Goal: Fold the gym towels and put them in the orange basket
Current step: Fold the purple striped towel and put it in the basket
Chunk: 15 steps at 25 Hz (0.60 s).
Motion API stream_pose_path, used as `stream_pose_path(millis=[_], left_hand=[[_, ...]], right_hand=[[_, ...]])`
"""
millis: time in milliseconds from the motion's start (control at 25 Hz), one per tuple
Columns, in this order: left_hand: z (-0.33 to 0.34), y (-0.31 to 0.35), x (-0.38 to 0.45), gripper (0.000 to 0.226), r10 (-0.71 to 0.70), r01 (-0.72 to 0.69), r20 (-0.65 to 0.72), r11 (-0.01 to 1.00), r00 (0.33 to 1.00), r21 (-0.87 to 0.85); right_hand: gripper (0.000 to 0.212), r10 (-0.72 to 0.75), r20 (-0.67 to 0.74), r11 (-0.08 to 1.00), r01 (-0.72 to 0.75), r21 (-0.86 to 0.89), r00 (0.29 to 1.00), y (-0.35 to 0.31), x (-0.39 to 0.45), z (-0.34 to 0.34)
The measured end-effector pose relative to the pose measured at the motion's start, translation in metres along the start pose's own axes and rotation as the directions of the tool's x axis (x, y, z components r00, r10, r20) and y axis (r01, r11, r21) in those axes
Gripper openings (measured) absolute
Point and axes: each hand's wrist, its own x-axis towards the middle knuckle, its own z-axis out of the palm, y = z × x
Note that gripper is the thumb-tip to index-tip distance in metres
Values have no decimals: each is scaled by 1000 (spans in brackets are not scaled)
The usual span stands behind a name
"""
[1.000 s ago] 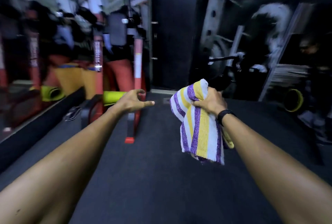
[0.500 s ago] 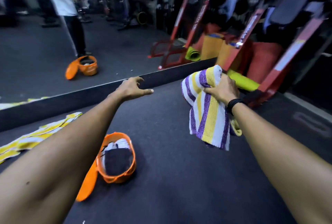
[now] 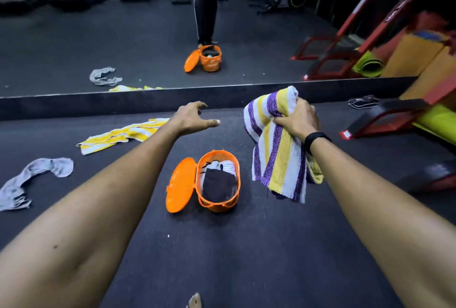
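Head view: dark gym floor [image 3: 246,246] seen from above, both bare arms reaching forward.
Right hand: right hand [image 3: 297,120], right of centre, fingers curled tight round the top of a bunched purple, yellow and white striped towel [image 3: 278,157]; the cloth hangs down below the fist, clear of the floor. A black wristband [image 3: 315,140] sits on that wrist.
Left hand: left hand [image 3: 191,117], centre of the frame, holds nothing; fingers spread and loosely bent, thumb pointing toward the striped towel.
Orange basket: orange basket [image 3: 234,202] stands on the floor at centre, below and between the two hands, with dark and white folded cloth inside. Its lid [image 3: 180,185] leans open against its left side.
Yellow towel: yellow and white striped towel [image 3: 118,136] lies crumpled flat on the floor, left of centre.
Grey towel: grey towel [image 3: 32,179] lies twisted at the left edge.
Mirror: mirror [image 3: 123,36] fills the upper frame, reflecting the basket, the towels and a standing person.
Right edge: red equipment frame [image 3: 385,120] and rolled green mat [image 3: 436,120].
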Motion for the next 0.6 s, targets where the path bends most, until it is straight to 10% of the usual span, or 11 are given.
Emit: stream_pose_path(millis=[600], left_hand=[[63, -147, 213, 81, -175, 165, 224, 984, 959, 61]], right_hand=[[53, 127, 210, 989, -108, -99, 969, 2, 167, 225]])
